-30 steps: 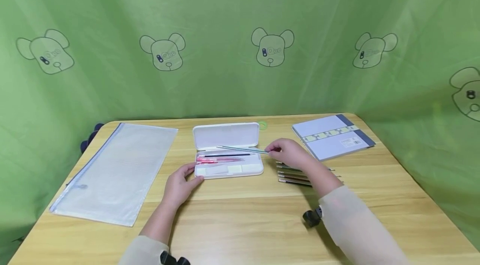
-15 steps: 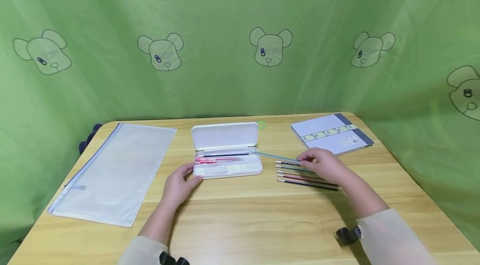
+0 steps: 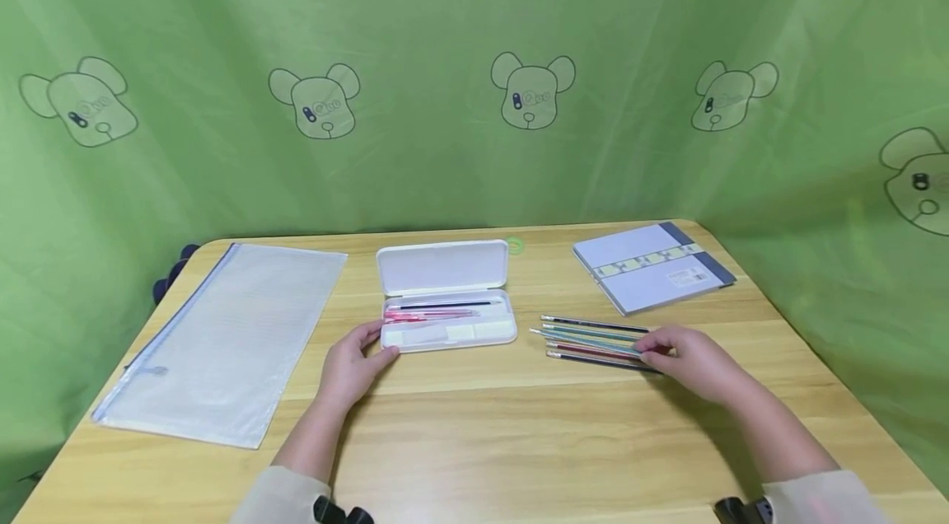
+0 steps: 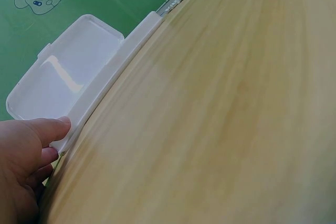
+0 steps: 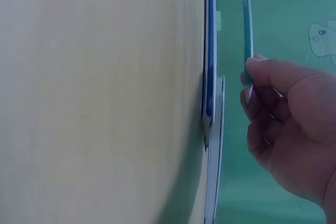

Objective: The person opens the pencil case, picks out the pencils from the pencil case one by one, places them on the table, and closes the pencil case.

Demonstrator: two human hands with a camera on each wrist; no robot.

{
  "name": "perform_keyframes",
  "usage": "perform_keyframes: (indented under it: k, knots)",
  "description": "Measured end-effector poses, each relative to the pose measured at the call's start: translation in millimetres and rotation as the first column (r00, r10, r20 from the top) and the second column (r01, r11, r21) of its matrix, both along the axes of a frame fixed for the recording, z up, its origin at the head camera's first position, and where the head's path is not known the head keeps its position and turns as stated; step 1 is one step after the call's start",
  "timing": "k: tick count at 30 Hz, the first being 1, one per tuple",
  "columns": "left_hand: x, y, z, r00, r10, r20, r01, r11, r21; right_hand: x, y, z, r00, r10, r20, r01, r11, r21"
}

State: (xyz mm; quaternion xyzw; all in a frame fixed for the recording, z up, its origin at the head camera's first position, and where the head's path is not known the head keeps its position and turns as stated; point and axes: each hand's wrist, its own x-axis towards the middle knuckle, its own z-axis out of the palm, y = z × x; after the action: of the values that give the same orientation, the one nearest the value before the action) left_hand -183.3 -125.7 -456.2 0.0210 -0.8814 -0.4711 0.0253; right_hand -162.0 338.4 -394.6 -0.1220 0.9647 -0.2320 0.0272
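A white pencil case (image 3: 443,267) lies with its lid raised in the middle of the table. My left hand (image 3: 351,366) grips its near left corner, thumb on the front edge and fingers round the side. Inside are a dark pencil or pen (image 3: 445,306) and some pink pens (image 3: 426,315). My right hand (image 3: 693,359) pinches a teal pencil (image 5: 247,30) near its sharpened tip between thumb and fingers. That pencil is held above a row of several pencils (image 3: 593,357) lying right of the case; my fingers hide some of their ends.
On the left lies a translucent zip pouch (image 3: 222,343) with a blue edge. A lilac notebook (image 3: 645,264) with a patterned band sits at the back right. Behind the case is a small green ring (image 3: 515,245). Green curtains (image 3: 423,170) surround the table.
My right hand has drawn the teal pencil from above the case to the right and nearer, over the row of pencils. My left hand has stayed at the case's corner.
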Motion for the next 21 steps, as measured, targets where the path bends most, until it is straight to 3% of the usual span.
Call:
perform_keyframes:
  k: [12,21]
  knots:
    - [-0.5,-0.8,-1.3,1.000,-0.004,0.004,0.004,1.000,0.008,17.0,17,-5.6,0.999,-0.024,0.042,0.023,0.999,0.029]
    - [-0.5,-0.3,-1.3,1.000,-0.003,-0.002,0.003,1.000,0.003,19.7,22,-10.6,0.998,-0.028,0.057,0.026,0.999,0.034]
